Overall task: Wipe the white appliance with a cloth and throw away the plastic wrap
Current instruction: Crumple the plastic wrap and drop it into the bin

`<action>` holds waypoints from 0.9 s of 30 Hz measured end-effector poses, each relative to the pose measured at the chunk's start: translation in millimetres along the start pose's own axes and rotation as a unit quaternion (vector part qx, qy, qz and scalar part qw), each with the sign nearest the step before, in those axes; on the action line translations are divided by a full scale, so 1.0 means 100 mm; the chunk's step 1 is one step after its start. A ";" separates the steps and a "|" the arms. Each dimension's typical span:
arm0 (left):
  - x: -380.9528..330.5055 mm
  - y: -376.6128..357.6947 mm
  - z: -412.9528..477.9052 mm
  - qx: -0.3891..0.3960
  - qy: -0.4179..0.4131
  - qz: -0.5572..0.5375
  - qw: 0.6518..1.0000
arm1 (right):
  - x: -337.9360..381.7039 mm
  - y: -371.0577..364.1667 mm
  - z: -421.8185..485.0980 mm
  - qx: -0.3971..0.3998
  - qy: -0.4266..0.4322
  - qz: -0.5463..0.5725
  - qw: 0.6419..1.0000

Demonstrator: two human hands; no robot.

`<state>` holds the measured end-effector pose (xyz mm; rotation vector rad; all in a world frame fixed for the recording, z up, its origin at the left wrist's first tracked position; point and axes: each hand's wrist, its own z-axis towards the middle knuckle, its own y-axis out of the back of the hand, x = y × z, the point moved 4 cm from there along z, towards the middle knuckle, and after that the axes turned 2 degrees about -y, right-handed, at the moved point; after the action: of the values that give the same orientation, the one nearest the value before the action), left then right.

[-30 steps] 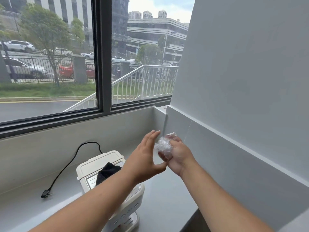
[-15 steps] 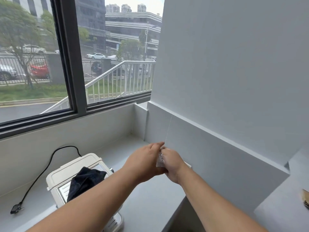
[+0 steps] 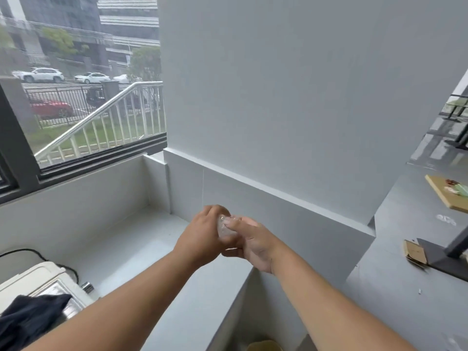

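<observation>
Grey counter carries the white appliance with a dark cloth on it. Beyond the appliance, left hand and right hand close together around the plastic wrap — better to press it into a tight ball, so nothing falls before the bin.

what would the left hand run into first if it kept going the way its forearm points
The plastic wrap, already pressed between the left hand and right hand; past them, probably the grey wall.

I see a crinkly, glossy ball of clear plastic wrap, a smooth white plastic appliance with a shiny metal panel, a soft matt black cloth, and a matt grey ledge.
</observation>
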<state>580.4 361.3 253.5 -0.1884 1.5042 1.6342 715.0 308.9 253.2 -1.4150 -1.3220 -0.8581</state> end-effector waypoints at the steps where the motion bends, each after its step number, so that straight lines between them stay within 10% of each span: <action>1: -0.03 -0.10 0.06 0.016 -0.002 -0.002 1.000 | 0.00 0.12 0.00 -0.024 0.003 -0.001 1.000; 14: -0.16 -1.28 0.38 0.125 -0.063 0.051 0.989 | -0.42 1.41 0.12 -0.248 0.009 -0.220 0.943; 27: 0.57 -2.15 0.03 0.215 -0.032 0.180 0.959 | -1.43 1.82 0.23 -0.256 -0.080 -0.401 0.876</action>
<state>692.0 365.7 60.9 0.3949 1.8797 1.5166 867.9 303.1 78.3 -1.3223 -1.9536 -1.7738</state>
